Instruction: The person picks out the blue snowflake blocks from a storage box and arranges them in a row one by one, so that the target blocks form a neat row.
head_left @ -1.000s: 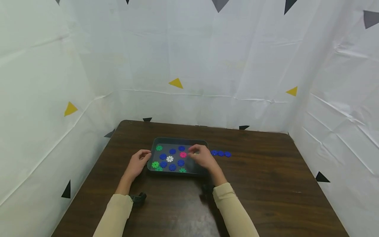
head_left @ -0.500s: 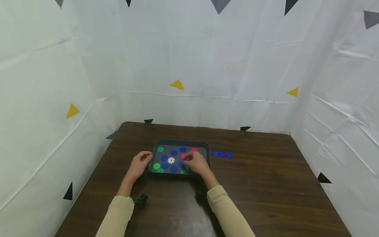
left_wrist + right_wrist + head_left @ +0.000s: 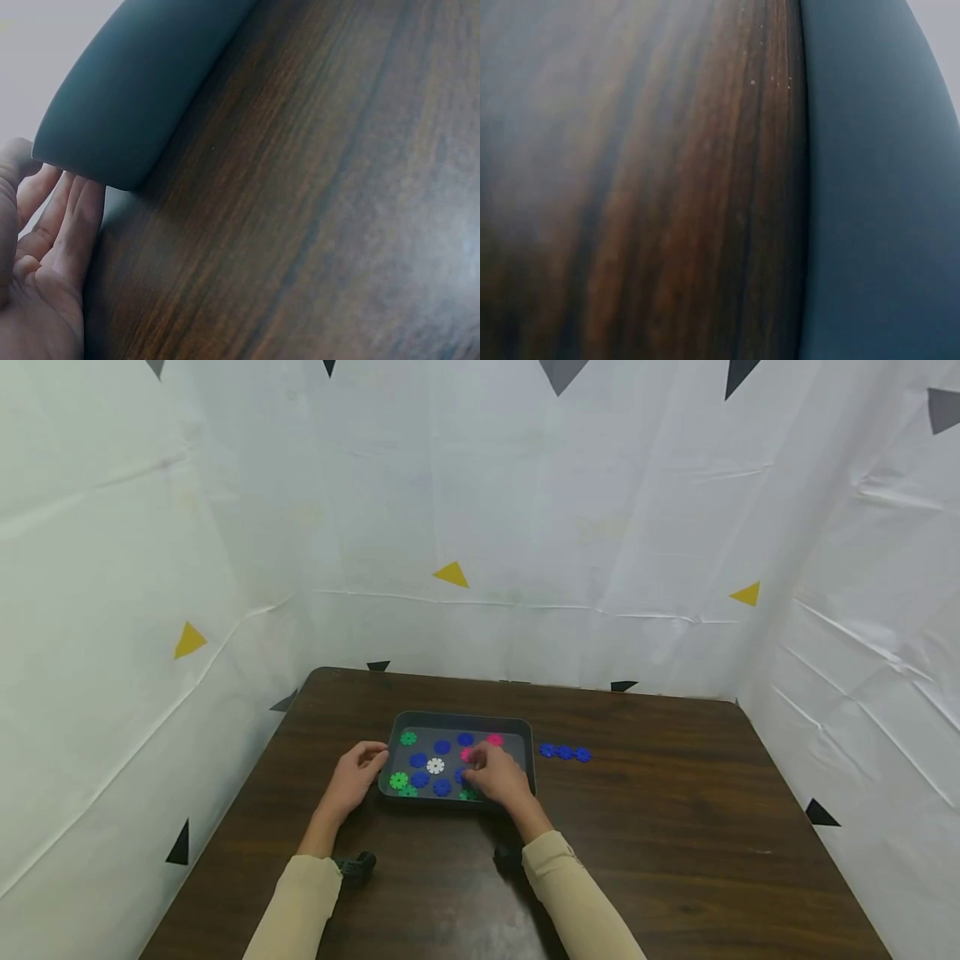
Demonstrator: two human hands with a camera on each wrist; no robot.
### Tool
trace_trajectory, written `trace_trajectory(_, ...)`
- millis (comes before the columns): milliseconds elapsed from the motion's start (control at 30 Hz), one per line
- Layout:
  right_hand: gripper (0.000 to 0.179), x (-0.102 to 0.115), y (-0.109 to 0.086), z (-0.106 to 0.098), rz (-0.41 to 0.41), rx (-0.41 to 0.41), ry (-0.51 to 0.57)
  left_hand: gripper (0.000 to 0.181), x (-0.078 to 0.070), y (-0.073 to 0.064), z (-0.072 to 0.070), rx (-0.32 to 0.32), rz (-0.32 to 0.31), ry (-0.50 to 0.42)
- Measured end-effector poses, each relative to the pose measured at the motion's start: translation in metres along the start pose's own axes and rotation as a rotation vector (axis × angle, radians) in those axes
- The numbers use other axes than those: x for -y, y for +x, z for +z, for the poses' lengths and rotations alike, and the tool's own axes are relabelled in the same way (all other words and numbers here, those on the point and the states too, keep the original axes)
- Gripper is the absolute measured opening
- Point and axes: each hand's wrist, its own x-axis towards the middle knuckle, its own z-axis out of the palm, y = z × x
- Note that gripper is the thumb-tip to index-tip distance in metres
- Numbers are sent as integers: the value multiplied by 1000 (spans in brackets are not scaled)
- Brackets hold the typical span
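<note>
A dark grey tray (image 3: 517, 724) holds several flat notched plastic discs: blue, green, pink, and one white disc (image 3: 435, 766). At the tray's left side is my left hand (image 3: 351, 782); in the left wrist view its thumb sits at the rim and its fingers (image 3: 79, 210) lie against the outer wall, gripping the tray there. My right hand (image 3: 498, 776) reaches over the tray's front right, fingers bent down. Its fingertips meet a notched blue disc (image 3: 459, 775) that they partly cover; I cannot tell whether they pinch it. A pink disc (image 3: 466, 755) shows just behind these fingertips.
To the right of the tray, a row of three blue discs (image 3: 565, 752) lies on the dark wooden table (image 3: 660, 810). White sheets with coloured triangles enclose the table's back and sides. The tray's outer wall (image 3: 877, 187) fills the right of the right wrist view.
My right hand has come left and toward me, from beside the pink disc to the blue one, uncovering another pink disc at the back right. My left hand stays at the tray's edge.
</note>
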Motion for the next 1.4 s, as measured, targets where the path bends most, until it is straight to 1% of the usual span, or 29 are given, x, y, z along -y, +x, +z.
trace_trajectory(200, 27, 2, 1, 1, 30, -1, -20, 48, 1, 0, 0, 2, -5, -3)
trace_trajectory(400, 22, 1, 1, 2, 26, -4, -14, 49, 1, 1, 0, 5, -10, 0)
trace_trajectory(567, 23, 0, 0, 2, 26, -5, -9, 49, 1, 0, 0, 12, -10, 0)
trace_trajectory(867, 30, -3, 1, 2, -25, 9, 3, 49, -3, -2, -1, 12, -8, 6)
trace_trajectory(1100, 30, -1, -2, 0, -88, 69, -14, 49, -2, -2, -2, 13, -11, -2)
trace_trajectory(1233, 27, -2, -2, 0, -86, 82, -20, 49, -2, -2, -1, 11, -9, 5)
trace_trajectory(1400, 29, 1, -2, -1, -51, 73, -30, 48, -2, -2, -1, 10, -8, 7)
